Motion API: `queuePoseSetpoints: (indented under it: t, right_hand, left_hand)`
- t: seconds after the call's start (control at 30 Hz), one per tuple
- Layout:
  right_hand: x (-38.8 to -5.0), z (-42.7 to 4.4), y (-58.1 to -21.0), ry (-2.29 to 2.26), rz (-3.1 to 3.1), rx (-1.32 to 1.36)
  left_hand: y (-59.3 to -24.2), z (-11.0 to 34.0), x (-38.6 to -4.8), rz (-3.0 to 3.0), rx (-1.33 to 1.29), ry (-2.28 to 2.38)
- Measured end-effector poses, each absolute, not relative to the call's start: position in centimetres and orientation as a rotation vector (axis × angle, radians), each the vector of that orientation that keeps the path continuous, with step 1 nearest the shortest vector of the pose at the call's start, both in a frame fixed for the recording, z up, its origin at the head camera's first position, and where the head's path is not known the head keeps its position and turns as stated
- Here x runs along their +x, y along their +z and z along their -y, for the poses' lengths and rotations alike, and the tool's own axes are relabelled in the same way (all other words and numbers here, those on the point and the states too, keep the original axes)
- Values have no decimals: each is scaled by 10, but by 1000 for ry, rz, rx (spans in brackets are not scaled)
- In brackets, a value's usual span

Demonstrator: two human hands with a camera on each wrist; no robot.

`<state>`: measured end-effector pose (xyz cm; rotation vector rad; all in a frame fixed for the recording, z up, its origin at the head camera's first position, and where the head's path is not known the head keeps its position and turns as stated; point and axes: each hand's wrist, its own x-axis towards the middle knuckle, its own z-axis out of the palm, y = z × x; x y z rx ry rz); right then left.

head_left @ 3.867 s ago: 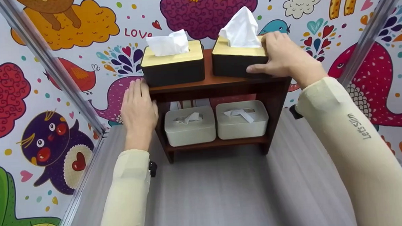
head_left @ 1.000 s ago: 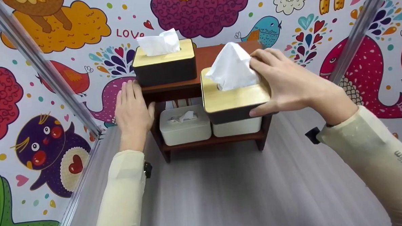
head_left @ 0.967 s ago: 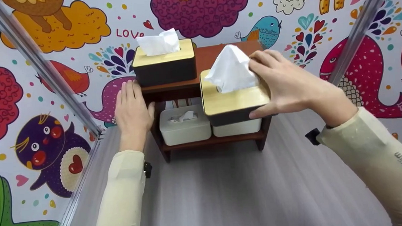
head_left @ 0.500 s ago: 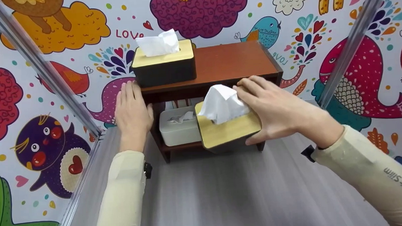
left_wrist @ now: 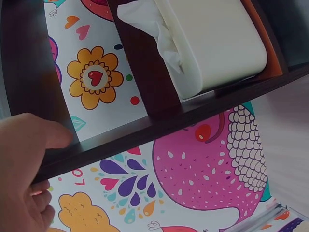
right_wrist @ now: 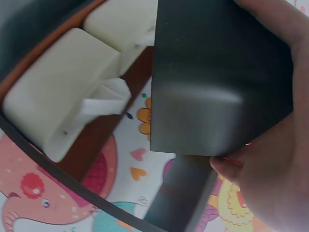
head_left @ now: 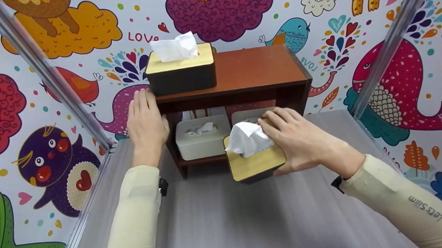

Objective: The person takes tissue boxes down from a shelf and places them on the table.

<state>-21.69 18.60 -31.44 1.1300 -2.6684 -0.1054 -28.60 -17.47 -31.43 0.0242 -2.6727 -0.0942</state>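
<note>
My right hand (head_left: 294, 137) grips a black tissue box (head_left: 252, 165) with a light wood-look lid and a white tissue standing out. It hangs tilted in front of the shelf's lower level, and its dark side (right_wrist: 212, 87) fills much of the right wrist view. My left hand (head_left: 146, 127) holds the left side panel of the brown wooden shelf unit (head_left: 259, 68), thumb (left_wrist: 60, 135) on the inner face and fingers outside. A matching black tissue box (head_left: 183, 75) sits at the left of the top board.
On the lower board stand a pale grey tissue box (head_left: 203, 141) and, partly hidden behind the held one, a second pale box (head_left: 239, 116). Grey flooring (head_left: 210, 217) lies in front. Metal posts (head_left: 55, 77) and printed walls enclose the space.
The right hand has lifted the right black tissue box off the top board and brought it forward and down. The left hand stays at the shelf's left side.
</note>
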Motion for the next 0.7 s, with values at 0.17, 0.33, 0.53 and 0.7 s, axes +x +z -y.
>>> queuePoseSetpoints:
  t: [0.17,0.33,0.53,0.7]
  right_hand:
    - [-219,-192,-338,-122,2672,1119]
    - [-221,-202,-367,-100,2709,1104]
    - [-223,-218,-402,-12,2796,1065]
    - [-225,-232,-428,45,2830,1042]
  left_hand:
    - [-315,175,-286,2646,11,-84]
    - [-316,175,-286,2642,4,-77]
    - [-315,175,-286,2660,8,-91]
    - [-315,174,-286,2668,14,-92]
